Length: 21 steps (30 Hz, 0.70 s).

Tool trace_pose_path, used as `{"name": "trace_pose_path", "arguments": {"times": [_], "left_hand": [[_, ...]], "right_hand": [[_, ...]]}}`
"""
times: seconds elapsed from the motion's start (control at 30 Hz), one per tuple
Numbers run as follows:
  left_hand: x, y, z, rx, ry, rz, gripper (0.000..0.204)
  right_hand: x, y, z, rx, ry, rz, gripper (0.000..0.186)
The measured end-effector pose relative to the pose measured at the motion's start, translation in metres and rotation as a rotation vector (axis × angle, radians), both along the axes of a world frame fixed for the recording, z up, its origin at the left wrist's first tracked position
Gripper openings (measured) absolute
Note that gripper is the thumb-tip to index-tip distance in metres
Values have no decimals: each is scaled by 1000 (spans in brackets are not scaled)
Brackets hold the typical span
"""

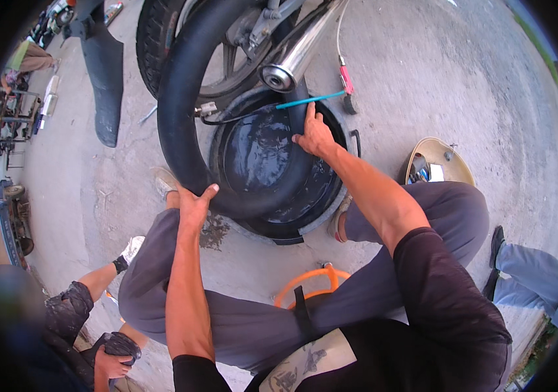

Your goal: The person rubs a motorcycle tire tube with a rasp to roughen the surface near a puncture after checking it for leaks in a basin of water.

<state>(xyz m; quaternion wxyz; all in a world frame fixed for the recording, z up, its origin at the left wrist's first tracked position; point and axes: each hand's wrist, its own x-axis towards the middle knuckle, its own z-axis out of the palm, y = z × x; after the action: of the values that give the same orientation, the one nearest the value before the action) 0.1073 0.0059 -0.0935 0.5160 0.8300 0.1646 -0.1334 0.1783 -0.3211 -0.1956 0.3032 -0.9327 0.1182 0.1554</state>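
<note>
A large inflated black inner tube (181, 98) rises out of a round black basin (351, 140) of dark water, its lower part dipping in. My left hand (194, 204) holds the tube at its lower left, thumb up along the side and fingers curled underneath, partly hidden. Across the basin, my right hand (316, 134) grips the tube's right side, thumb on its inner side and index finger stretched upward. That fingertip is close to a thin teal rod (311, 100); I cannot tell if they touch. A metal valve fitting (207, 108) with a black hose shows at the tube's left.
Beyond the basin stand a motorcycle wheel (154, 49) and a chrome exhaust (295, 59). A red air gun (345, 77) hangs on a pale hose. An upturned tan helmet (439, 153) holds small items. An orange stool (311, 281) is below me; other people's legs (534, 271) show at both sides.
</note>
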Motion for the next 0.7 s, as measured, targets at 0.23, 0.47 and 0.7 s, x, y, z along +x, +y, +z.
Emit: {"name": "trace_pose_path", "arguments": {"times": [0.23, 0.47, 0.7], "left_hand": [[-9, 7, -76, -34, -76, 48, 98], [-2, 12, -100, 98, -38, 51, 99], [8, 0, -87, 594, 134, -56, 113]], "right_hand": [[10, 2, -17, -138, 128, 117, 130], [41, -4, -39, -353, 282, 348, 139], [51, -22, -28, -317, 403, 332, 142]]}}
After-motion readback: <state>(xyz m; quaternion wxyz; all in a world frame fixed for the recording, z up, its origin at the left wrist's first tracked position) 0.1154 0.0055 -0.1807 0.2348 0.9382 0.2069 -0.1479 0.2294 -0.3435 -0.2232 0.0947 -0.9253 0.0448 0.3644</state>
